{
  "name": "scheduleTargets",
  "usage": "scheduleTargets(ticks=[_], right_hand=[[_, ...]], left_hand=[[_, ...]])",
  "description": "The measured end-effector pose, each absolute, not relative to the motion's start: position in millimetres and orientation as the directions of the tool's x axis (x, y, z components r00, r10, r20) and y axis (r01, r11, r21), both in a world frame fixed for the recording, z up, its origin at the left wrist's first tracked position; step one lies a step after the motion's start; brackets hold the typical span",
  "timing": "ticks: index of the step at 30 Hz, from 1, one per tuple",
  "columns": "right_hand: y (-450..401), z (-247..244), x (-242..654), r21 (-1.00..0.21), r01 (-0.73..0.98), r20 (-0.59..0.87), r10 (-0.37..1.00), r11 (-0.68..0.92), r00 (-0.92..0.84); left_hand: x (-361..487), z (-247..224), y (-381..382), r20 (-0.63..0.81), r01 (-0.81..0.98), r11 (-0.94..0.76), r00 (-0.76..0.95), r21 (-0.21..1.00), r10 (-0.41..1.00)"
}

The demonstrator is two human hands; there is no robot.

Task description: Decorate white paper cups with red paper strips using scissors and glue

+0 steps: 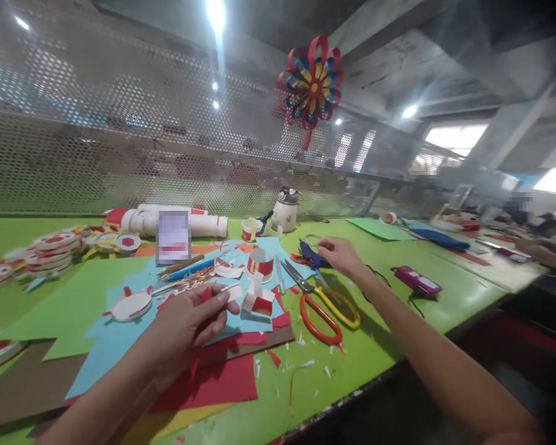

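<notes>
My left hand point(210, 315) is closed in a pinch on a small paper piece point(230, 287), white where it shows; its rest is hidden by my fingers. My right hand point(340, 254) is closed at the handle of a dark blue glue gun point(312, 254), which rests low over the table. Just below it lie scissors point(322, 303) with one red and one yellow handle, blades pointing away to the left. Between my hands stand a white and red paper ring point(260, 266) and a folded paper piece point(258, 303). A white paper disc point(130, 305) with red tabs lies beyond my left forearm.
Stacked paper discs point(53, 250), paper rolls point(176, 221) and a pixelated upright panel point(173, 238) stand at the left. A jug point(285, 210) is at the back. A purple power strip point(417, 281) lies right. Coloured sheets point(217, 383) and scraps cover the green table point(370, 358).
</notes>
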State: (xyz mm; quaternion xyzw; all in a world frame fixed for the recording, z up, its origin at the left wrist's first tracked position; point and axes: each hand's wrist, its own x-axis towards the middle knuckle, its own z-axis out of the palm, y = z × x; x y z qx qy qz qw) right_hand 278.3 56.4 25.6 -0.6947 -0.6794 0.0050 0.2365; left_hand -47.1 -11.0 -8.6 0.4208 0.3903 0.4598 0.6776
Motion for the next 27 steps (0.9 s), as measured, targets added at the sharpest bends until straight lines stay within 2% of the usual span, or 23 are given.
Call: scheduleTargets(ticks=[3,7,11,15,18,21,24,27], right_hand=[[81.2,7.0,316.7,-0.165,0.986,0.237,0.971,0.022,0.018],[97.0,-19.9,330.9,-0.011,0.999,0.173,0.984,0.046,-0.043],[103.6,-30.1,337.0,0.062,0.995,0.212,0.973,0.076,-0.087],[103.1,-29.8,341.4,0.076,0.994,0.312,0.945,0.076,-0.096],[98.7,-25.9,342.2,0.046,0.998,0.427,0.902,0.040,-0.056],[95.7,-15.2,345.0,-0.040,0.999,0.556,0.830,-0.010,0.031],[96.5,3.1,350.0,-0.193,0.980,0.654,0.739,-0.046,0.164],[95.9,22.8,349.3,-0.394,0.919,0.653,0.694,-0.030,0.303]], left_hand=[[-44.8,-4.7,-12.6,-0.190,-0.337,0.292,0.303,0.895,0.934],[-43.3,1.9,-12.8,-0.181,-0.342,0.276,0.285,0.898,0.941],[-43.5,1.3,-10.5,-0.125,-0.293,0.221,0.314,0.930,0.941],[-43.3,-2.3,-9.6,-0.073,-0.242,0.158,0.326,0.957,0.943],[-43.8,-0.7,-11.3,-0.082,-0.223,0.161,0.328,0.961,0.941],[-44.7,2.5,-12.5,-0.089,-0.235,0.178,0.345,0.956,0.934],[-45.8,3.3,-11.5,-0.099,-0.259,0.200,0.358,0.945,0.929],[-47.3,2.5,-9.9,-0.118,-0.282,0.223,0.346,0.933,0.931]])
